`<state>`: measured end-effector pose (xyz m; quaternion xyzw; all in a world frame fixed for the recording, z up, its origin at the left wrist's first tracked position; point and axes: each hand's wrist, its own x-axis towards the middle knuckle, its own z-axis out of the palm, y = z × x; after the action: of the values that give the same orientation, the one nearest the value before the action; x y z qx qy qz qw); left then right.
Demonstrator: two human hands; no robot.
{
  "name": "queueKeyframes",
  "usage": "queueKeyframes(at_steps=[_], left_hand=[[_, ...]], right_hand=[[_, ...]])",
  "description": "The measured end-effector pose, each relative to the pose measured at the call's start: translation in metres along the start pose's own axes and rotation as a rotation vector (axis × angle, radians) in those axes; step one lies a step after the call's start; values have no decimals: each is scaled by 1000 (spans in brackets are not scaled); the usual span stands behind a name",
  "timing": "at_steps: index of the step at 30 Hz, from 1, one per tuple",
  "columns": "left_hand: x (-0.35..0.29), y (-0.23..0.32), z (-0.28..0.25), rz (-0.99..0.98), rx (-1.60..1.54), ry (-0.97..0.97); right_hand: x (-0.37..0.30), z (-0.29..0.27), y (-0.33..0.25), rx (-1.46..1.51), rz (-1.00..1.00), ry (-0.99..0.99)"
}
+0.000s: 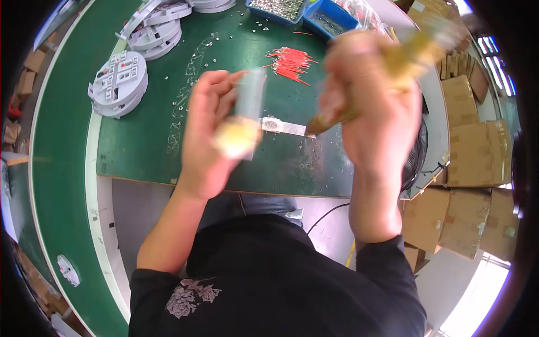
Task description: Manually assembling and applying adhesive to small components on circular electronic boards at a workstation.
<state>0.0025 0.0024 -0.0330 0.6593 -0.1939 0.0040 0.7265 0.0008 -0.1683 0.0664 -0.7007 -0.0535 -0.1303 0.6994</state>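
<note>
Yellow tool [412, 59], blurred, jutting from right grip [377, 106]

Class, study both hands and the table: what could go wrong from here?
1. The right hand grips a yellowish object, blurred here; a slip might knock the left hand.
2. The red wires lie in a loose pile near the right hand, so a careless brush could scatter them.
3. Small metal pieces are heaped in a blue tray; a bump might spill them.
</note>
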Motion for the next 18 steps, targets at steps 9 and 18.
queueKeyframes(at_steps=[9, 18], left_hand=[[-2, 4, 3, -178, -736, -42], [-7, 1, -2, -139, -712, -11]], right_hand=[[-20, 25, 37, 12, 301, 18], [-26, 23, 41, 278, 312, -89]])
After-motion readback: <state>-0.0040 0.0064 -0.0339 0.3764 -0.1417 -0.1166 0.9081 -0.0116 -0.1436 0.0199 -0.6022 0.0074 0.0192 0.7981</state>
